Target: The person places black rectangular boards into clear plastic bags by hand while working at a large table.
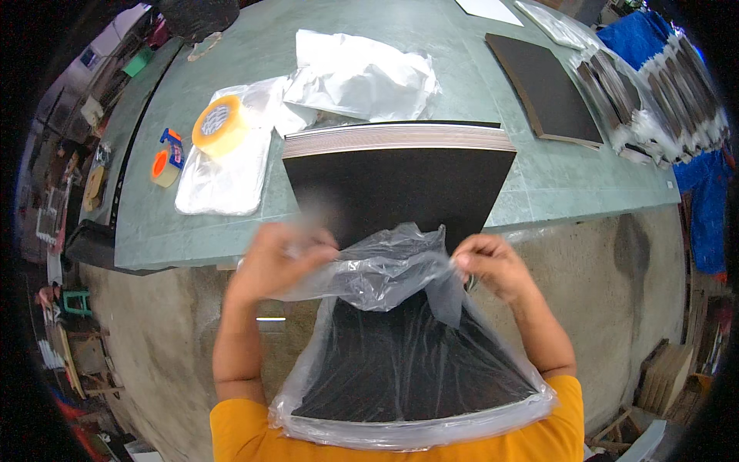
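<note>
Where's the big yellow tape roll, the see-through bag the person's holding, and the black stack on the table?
Yellow tape roll (217,145): head view, lower yellow part.
See-through bag (377,286): head view, crumpled upper part.
Black stack (400,186): head view, broad black face.

Clear plastic bag (373,281): wrinkled, loose film bunched at its far end. Black flat panel (404,369) inside, visible through the film. Both at near centre.

- bag (377,281): thin, glossy, crinkled plastic
- black boards (400,189): smooth, matt faces
- bench (539,185): smooth top with a faint sheen
- tape roll (203,128): shiny plastic
- shirt (240,427): matt cloth
</note>
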Motion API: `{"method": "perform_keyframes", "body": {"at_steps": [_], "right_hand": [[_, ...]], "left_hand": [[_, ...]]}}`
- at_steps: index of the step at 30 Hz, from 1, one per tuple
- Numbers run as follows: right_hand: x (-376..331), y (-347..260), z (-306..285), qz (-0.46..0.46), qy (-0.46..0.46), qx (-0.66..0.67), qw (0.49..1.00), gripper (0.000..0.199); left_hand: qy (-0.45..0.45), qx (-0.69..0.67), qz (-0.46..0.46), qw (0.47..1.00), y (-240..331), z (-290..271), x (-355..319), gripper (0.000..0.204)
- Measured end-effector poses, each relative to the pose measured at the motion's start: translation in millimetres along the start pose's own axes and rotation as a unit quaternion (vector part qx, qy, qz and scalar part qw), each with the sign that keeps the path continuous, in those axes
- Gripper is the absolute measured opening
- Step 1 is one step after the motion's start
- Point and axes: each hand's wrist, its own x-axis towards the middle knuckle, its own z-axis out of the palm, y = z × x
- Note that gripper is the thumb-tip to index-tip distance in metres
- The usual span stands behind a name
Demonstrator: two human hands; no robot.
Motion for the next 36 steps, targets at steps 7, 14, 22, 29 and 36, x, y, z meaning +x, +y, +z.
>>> {"method": "perform_keyframes", "body": {"at_steps": [7, 14, 22, 29, 36], "right_hand": [[-21.6, 30.3, -37.6, 0.003, 0.115, 0.140, 0.984, 0.013], [19.8, 19.0, 37.8, -0.112, 0.028, -0.046, 0.992, 0.046], [2.0, 7.5, 48.9, -0.063, -0.001, -0.104, 0.993, 0.063], [10.7, -9.8, 47.3, -0.081, 0.017, -0.204, 0.976, 0.027], [20.3, -11.6, 36.5, -0.010, -0.009, -0.046, 0.999, 0.011]], "left_hand": [[0.485, -0.118, -0.192, 0.845, -130.6, -90.7, -59.2, 0.012], [0.068, 0.014, -0.051, 0.996, 15.9, 25.2, 1.6, 0.023], [-0.088, -0.231, -0.055, 0.967, -7.1, 62.4, 27.5, 0.012], [-0.065, -0.105, 0.039, 0.992, 1.8, 62.6, 24.9, 0.014], [0.160, -0.002, 0.046, 0.986, 16.6, 43.4, 24.0, 0.021]]}}
